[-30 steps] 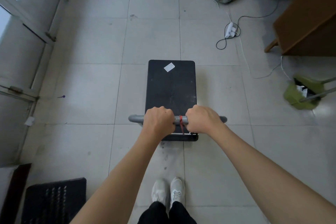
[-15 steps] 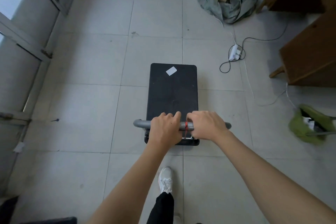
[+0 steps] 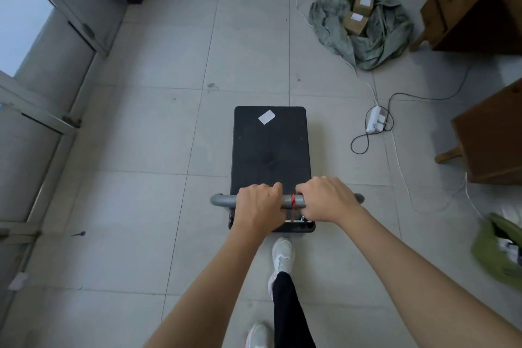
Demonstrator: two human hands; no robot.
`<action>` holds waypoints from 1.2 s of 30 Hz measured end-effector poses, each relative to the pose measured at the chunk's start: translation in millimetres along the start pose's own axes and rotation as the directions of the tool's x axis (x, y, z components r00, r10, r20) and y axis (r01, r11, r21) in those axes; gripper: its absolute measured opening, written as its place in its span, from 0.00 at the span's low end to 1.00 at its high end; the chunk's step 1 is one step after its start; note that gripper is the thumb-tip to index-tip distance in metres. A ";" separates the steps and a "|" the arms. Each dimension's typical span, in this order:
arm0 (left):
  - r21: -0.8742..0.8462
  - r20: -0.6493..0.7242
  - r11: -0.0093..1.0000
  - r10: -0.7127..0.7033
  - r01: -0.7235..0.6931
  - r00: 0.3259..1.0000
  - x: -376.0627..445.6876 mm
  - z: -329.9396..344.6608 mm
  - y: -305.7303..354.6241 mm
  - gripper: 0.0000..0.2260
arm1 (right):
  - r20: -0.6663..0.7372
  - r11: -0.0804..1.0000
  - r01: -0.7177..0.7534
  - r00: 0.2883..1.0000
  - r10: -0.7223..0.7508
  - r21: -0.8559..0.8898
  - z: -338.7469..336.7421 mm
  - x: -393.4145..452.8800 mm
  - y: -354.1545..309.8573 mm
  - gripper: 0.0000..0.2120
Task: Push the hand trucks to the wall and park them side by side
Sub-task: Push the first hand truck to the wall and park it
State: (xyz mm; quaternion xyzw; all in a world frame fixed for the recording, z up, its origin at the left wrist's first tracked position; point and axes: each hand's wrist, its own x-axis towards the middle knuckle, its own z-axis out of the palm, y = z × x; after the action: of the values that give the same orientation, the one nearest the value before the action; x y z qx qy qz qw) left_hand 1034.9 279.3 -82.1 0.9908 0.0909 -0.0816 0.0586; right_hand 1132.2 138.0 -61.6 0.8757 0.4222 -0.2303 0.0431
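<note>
Left hand and right hand both clenched on hand truck handle; probably light, rigid, free-rolling, best steered from bar ends

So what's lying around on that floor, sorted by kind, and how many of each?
Hand truck: 1
Cardboard boxes: 2
Green cloth heap: 1
Power strip: 1
Wooden furniture pieces: 2
Green bag, partly cut off and blurred: 1
Total: 8
</note>
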 end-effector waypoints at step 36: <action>0.023 0.133 0.999 -0.039 0.037 0.990 564.0 -121.8 -117.2 0.04 | -0.003 0.997 0.053 0.999 -0.053 -0.055 -267.3 461.2 265.5 0.09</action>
State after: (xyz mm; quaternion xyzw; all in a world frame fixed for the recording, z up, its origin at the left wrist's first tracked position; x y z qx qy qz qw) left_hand 1578.2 506.0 -71.8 0.9818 0.1048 -0.1495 0.0527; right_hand 1679.8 372.2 -58.0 0.8632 0.4515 -0.2178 0.0602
